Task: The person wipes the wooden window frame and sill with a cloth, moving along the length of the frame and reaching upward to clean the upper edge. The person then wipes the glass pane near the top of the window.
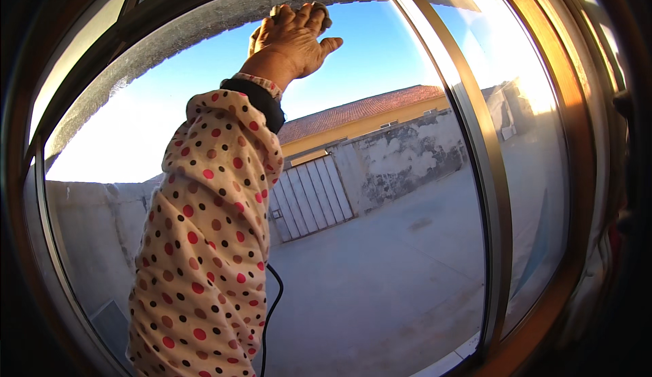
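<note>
My left hand (295, 43) is raised high, its palm towards the window pane (372, 255) and its thumb out to the right. Under its fingers is a bunched greyish-brown cloth (321, 16), held flat against the upper part of the glass. Only the cloth's edges show past the fingertips and at the hand's left side. A polka-dot sleeve (204, 234) with a dark band at the wrist covers my left arm. My right hand is out of view.
A metal window stile (473, 138) stands right of the pane, with a wooden frame (578, 199) beyond it. A black cable (277, 295) hangs beside the sleeve. Through the glass are a concrete yard, a metal gate (313, 196), a weathered wall (402, 158) and a tiled roof (367, 110).
</note>
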`<state>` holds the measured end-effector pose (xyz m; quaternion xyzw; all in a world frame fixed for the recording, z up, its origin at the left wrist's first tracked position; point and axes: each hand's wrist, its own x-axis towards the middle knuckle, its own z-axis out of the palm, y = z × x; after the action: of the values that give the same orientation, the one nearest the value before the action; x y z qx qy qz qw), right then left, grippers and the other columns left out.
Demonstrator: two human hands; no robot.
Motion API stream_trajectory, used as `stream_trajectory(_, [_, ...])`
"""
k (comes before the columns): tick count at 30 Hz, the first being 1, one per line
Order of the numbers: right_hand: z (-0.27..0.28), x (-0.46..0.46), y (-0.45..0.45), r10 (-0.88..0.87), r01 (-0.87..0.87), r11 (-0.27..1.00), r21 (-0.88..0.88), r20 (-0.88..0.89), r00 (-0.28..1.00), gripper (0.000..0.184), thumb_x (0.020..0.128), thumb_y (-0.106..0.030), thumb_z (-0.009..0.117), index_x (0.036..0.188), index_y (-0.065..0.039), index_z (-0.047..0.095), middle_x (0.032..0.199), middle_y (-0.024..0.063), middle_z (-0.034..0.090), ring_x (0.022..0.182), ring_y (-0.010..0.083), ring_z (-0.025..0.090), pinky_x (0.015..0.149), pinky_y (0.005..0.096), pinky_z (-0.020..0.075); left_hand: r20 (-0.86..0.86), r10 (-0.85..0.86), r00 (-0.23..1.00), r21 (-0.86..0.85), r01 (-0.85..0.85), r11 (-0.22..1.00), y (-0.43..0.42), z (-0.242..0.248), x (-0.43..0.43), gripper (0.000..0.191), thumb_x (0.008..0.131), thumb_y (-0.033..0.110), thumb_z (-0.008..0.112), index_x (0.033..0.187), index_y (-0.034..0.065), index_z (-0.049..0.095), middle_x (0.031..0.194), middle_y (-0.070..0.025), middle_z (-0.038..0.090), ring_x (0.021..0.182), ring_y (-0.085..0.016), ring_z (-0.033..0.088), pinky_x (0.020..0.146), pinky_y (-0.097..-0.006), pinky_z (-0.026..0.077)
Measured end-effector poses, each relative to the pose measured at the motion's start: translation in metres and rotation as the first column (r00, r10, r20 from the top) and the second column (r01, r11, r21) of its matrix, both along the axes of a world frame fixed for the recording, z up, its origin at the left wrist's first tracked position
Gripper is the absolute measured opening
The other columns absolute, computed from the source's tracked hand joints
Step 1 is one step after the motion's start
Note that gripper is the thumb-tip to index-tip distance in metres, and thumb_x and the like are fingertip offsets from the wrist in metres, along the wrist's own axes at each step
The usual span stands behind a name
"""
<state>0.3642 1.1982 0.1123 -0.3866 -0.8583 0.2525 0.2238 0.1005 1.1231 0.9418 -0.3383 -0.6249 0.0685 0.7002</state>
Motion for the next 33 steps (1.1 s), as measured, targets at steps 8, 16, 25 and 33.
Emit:
stream_trajectory(8, [-0.034, 0.027, -0.023, -0.022, 0.024, 0.999, 0.027, -0.059, 0.998, 0.030, 0.090, -0.034, 0.070, 0.105, -0.008, 0.075, 0.104, 0.0166, 0.074, 0.098, 0.0380, 0.070, 0.087, 0.0487, 0.0557, -0.014, -0.045, 0.999, -0.275, 0.040, 0.961, 0.057, -0.062, 0.047, 0.059, 0.109, 0.047, 0.032, 0.165, 0.0292, 0.028, 0.172, 0.0025, 0.024, 0.159, -0.027, 0.016, 0.129, -0.0468, 0.012])
stream_trajectory(16, [-0.006, 0.027, -0.061, -0.019, 0.020, 1.000, -0.006, 0.102, 0.995, 0.023, 0.090, -0.025, 0.071, 0.102, -0.006, 0.075, 0.106, 0.0173, 0.074, 0.099, 0.0376, 0.069, 0.089, 0.0459, 0.0550, -0.082, 0.180, 0.980, 0.186, -0.163, 0.969, -0.124, 0.010, -0.062, 0.053, 0.112, 0.038, 0.031, 0.164, 0.0259, 0.030, 0.172, 0.0030, 0.024, 0.158, -0.026, 0.021, 0.130, -0.0443, 0.009])
stream_trajectory(25, [-0.019, -0.024, -0.070, 0.046, -0.045, 0.999, -0.015, 0.156, 0.987, 0.019, 0.083, -0.029, 0.072, 0.088, -0.010, 0.075, 0.094, 0.0160, 0.073, 0.089, 0.0368, 0.069, 0.077, 0.0498, 0.0562, 0.059, 0.217, 0.974, 0.508, -0.216, 0.834, -0.409, 0.010, -0.241, 0.058, 0.113, 0.047, 0.027, 0.167, 0.0284, 0.020, 0.171, -0.0025, 0.027, 0.156, -0.030, 0.026, 0.129, -0.0493, 0.017])
stream_trajectory(33, [0.035, -0.045, -0.076, 0.036, -0.187, 0.942, 0.280, 0.468, 0.883, 0.021, 0.083, -0.031, 0.069, 0.086, -0.011, 0.076, 0.091, 0.0144, 0.073, 0.089, 0.0360, 0.070, 0.078, 0.0497, 0.0571, 0.102, 0.185, 0.977, 0.627, -0.207, 0.751, -0.571, -0.035, -0.363, 0.062, 0.111, 0.052, 0.030, 0.164, 0.0199, 0.031, 0.167, -0.0053, 0.036, 0.145, -0.029, 0.045, 0.123, -0.0506, 0.027])
